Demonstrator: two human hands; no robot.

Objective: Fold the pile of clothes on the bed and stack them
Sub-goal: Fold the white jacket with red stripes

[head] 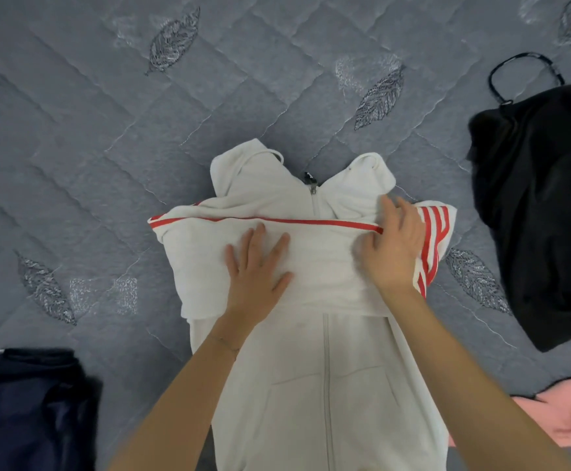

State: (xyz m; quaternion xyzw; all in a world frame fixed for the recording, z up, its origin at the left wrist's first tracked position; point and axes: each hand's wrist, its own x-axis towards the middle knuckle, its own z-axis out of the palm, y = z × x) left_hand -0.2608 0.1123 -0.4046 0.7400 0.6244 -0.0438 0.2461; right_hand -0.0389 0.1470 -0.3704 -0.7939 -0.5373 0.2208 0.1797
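**Sleeves in, body fold to come**

Nearest me, the white jacket [324, 385] lies front-up on the bed [141, 130], its hem running out of the bottom of my view and its zip [326, 362] running straight away from me. So the long axis runs near to far, hem towards me and collar away. A navy garment [29, 409] sits at my near left and a pink garment [569, 413] at my near right, both apart from the jacket.

Further up, a sleeve [202, 253] with a red stripe is laid crosswise over the chest. My left hand [253, 266] is spread flat on it, fingers straight, pressing it down and gripping nothing. My right hand [392, 246] lies over the right shoulder beside the striped sleeve [435, 229]. That hand is blurred, so I cannot tell whether it pinches the cloth or only rests on it.

I judge this to be the sleeve-tucking step, nearly done. The next move probably calls for bringing the striped edge inside the body's outline, then folding the jacket across its long axis, hem up towards the collar.

Beyond the hands, the collar [243, 171] lies open and points away. A black garment [542, 212] waits unfolded at the far right.
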